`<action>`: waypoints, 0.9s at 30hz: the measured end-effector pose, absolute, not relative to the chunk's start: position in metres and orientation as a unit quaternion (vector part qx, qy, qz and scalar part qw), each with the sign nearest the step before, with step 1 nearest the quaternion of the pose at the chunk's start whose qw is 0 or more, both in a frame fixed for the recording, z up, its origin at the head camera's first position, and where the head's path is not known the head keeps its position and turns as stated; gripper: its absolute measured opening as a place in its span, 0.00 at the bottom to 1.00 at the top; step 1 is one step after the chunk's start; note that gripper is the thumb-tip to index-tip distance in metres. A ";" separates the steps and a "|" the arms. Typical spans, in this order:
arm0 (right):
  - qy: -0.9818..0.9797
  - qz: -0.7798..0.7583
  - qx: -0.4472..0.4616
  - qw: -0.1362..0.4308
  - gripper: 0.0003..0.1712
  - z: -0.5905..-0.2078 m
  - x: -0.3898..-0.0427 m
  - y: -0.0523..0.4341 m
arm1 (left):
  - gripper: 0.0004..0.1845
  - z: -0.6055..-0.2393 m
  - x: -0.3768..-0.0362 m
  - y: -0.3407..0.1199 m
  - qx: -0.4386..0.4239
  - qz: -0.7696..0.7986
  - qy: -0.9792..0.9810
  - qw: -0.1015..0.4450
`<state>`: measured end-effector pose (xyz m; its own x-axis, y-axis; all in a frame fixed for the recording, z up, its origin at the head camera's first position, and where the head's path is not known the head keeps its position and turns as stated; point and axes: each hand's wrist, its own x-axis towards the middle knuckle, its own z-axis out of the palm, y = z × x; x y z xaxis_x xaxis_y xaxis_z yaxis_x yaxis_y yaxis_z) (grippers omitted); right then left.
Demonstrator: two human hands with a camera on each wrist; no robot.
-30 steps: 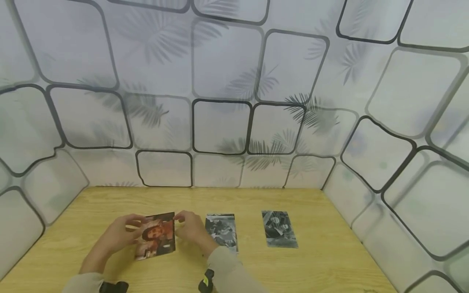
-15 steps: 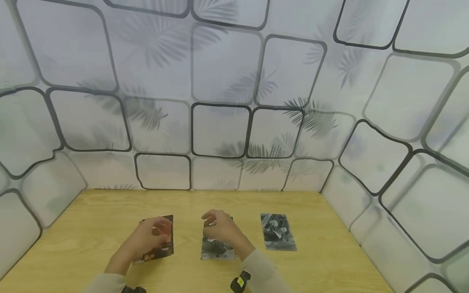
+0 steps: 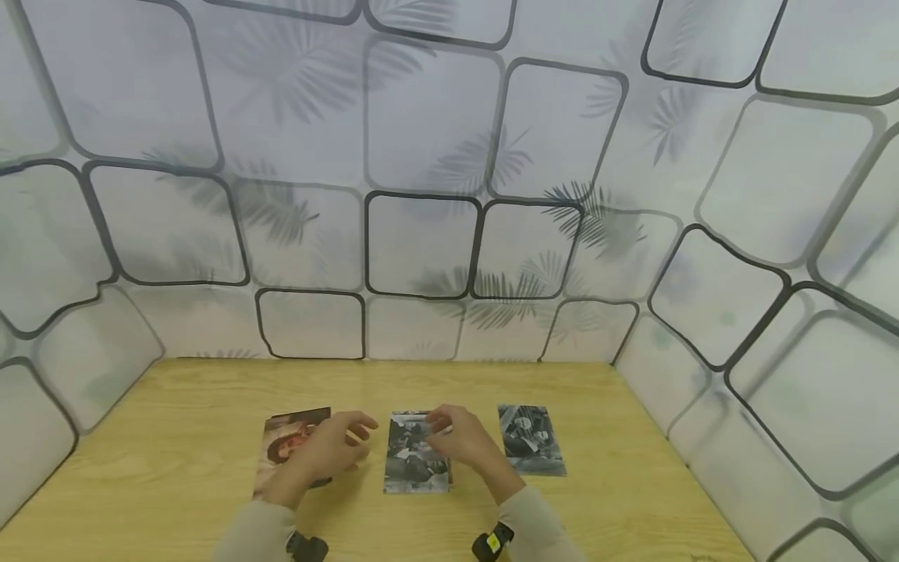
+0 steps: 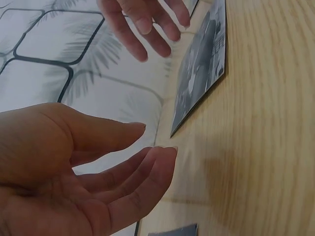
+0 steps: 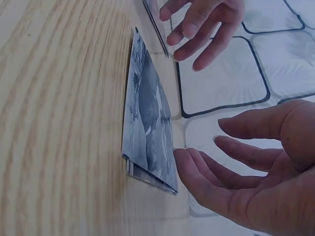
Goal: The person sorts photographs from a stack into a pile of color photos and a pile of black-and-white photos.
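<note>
A colour photo (image 3: 284, 445) lies on the left of the table, partly covered by my left hand (image 3: 330, 449). That hand hovers between it and a middle pile topped by a black-and-white photo (image 3: 407, 457), fingers loosely bent and holding nothing. My right hand (image 3: 463, 437) is over the right edge of the pile. In the right wrist view its fingertips (image 5: 179, 155) are close beside the pile's edge; whether they touch cannot be told. Several card edges (image 5: 147, 179) show beneath the top photo. Another black-and-white photo (image 3: 531, 441) lies to the right.
The photos lie on a light wood-grain table (image 3: 604, 507). A patterned cloth wall (image 3: 421, 242) with dark rounded outlines and leaf prints closes off the back and both sides.
Both hands held the colour photo a second ago; it now lies on the table, let go. Both hands have moved right, the right one to the middle pile, the left one past the colour photo.
</note>
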<state>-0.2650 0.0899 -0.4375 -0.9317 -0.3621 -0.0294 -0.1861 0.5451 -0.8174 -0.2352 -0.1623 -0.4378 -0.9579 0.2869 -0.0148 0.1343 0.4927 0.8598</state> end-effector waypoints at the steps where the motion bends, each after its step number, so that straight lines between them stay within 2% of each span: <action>1: 0.873 -0.453 -0.154 0.098 0.20 -0.439 -0.265 0.092 | 0.20 -0.439 -0.236 -0.159 0.122 0.489 0.860 0.080; 21: 0.858 -0.487 -0.124 0.107 0.18 -0.451 -0.263 0.107 | 0.20 -0.452 -0.246 -0.120 0.075 0.495 0.863 0.071; 27: 0.860 -0.484 -0.118 0.109 0.19 -0.453 -0.262 0.109 | 0.21 -0.454 -0.246 -0.118 0.073 0.495 0.864 0.051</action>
<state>-0.2620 0.1087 -0.4526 -0.9484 -0.3086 -0.0733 -0.0973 0.5030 -0.8588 -0.2457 -0.1177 -0.4545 -0.9840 0.1774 -0.0158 0.0763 0.4999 0.8627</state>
